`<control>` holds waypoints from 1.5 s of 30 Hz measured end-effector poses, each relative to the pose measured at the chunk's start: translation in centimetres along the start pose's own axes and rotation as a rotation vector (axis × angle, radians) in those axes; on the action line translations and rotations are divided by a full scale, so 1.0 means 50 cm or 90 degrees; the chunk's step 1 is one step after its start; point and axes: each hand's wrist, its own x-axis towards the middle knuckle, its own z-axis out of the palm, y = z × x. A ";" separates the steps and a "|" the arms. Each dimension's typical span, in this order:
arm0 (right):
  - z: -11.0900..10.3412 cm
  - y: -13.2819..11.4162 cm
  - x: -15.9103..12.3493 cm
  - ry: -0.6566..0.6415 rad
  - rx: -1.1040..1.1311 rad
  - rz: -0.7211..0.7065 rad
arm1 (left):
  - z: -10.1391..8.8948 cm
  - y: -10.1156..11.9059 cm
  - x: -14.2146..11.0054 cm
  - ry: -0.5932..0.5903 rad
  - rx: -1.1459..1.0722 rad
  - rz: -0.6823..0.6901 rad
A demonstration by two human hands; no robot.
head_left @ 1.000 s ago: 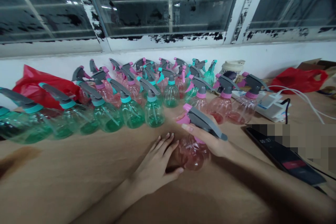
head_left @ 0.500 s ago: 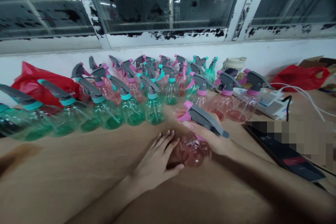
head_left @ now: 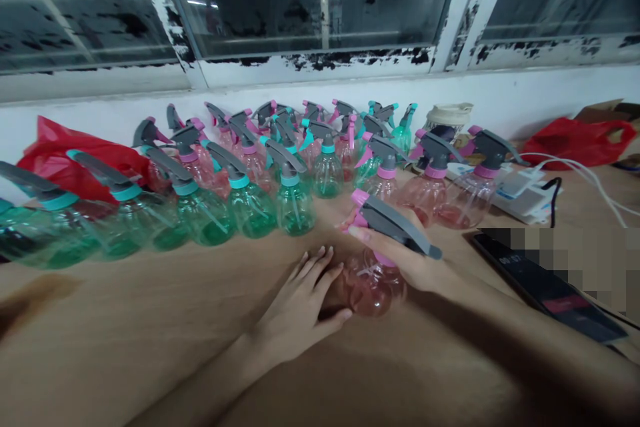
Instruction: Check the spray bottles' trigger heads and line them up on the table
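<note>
A pink see-through spray bottle (head_left: pixel 373 290) with a grey and pink trigger head stands on the wooden table (head_left: pixel 165 347) in front of me. My right hand (head_left: pixel 410 253) is wrapped round its neck below the grey lever, with fingers at the pink trigger; part of the grip is hidden behind the head. Flat on the table to the left of the bottle rests my left hand (head_left: pixel 297 313), fingers spread. Its thumb and forefinger point toward the bottle's base; whether they touch it I cannot tell.
Green spray bottles (head_left: pixel 253 213) form a row at left, with several pink spray bottles (head_left: pixel 433 190) at right and more behind. Red plastic bags (head_left: pixel 85 153) lie at both sides. At right are a phone (head_left: pixel 545 287), a white power strip (head_left: pixel 525 197) and cables.
The view has shifted very slightly. Both hands and the pink spray bottle keep nearly the same places, with the right hand still on the bottle.
</note>
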 end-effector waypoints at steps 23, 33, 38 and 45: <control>0.005 0.017 -0.005 0.008 0.088 0.042 | 0.003 -0.001 0.002 0.002 0.010 0.002; 0.007 0.022 -0.007 0.003 0.093 0.048 | -0.001 -0.001 0.002 -0.008 0.018 0.001; 0.002 0.009 0.002 0.008 0.025 0.017 | 0.000 0.000 0.002 0.004 0.018 -0.004; -0.003 0.004 0.002 0.025 -0.038 -0.018 | 0.000 0.000 0.002 0.005 0.029 0.004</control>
